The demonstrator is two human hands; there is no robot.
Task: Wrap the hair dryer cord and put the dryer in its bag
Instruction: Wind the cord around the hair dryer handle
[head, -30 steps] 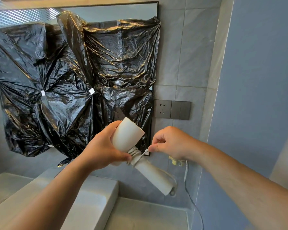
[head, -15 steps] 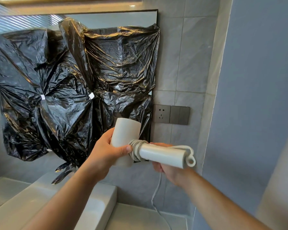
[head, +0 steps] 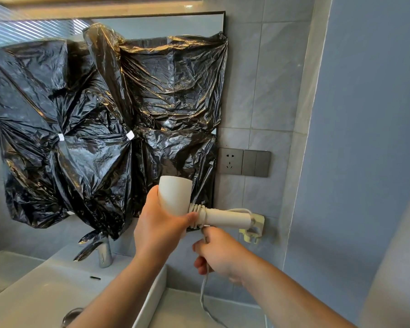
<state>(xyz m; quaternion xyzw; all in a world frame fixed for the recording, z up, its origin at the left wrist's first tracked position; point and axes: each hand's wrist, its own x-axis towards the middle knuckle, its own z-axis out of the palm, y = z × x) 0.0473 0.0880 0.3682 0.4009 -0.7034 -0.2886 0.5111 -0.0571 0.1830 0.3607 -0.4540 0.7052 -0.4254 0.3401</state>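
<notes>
Several black plastic bags [head: 100,129] cover most of the mirror [head: 166,24] ahead of me, pinched together at two white tape tabs. Below them sits the white basin [head: 45,287] with a chrome faucet [head: 104,253] at its back edge, and grey counter runs to the right of it. On the tiled wall right of the mirror is a dark plate with a socket [head: 230,161] and switches [head: 256,163]. Lower down, a pale wall bracket [head: 255,229] sits just behind the end of the dryer's handle.

I hold the white hair dryer [head: 175,195] up in front of the lower right corner of the bags, over the right edge of the basin. My left hand [head: 160,228] is wrapped around its barrel, thumb pressing at the joint. The handle points right, roughly level, with several tight turns of cord [head: 195,215] stacked at its base. My right hand [head: 219,253], just under the handle, is clenched on the cord, which trails down from my fist toward the counter.
</notes>
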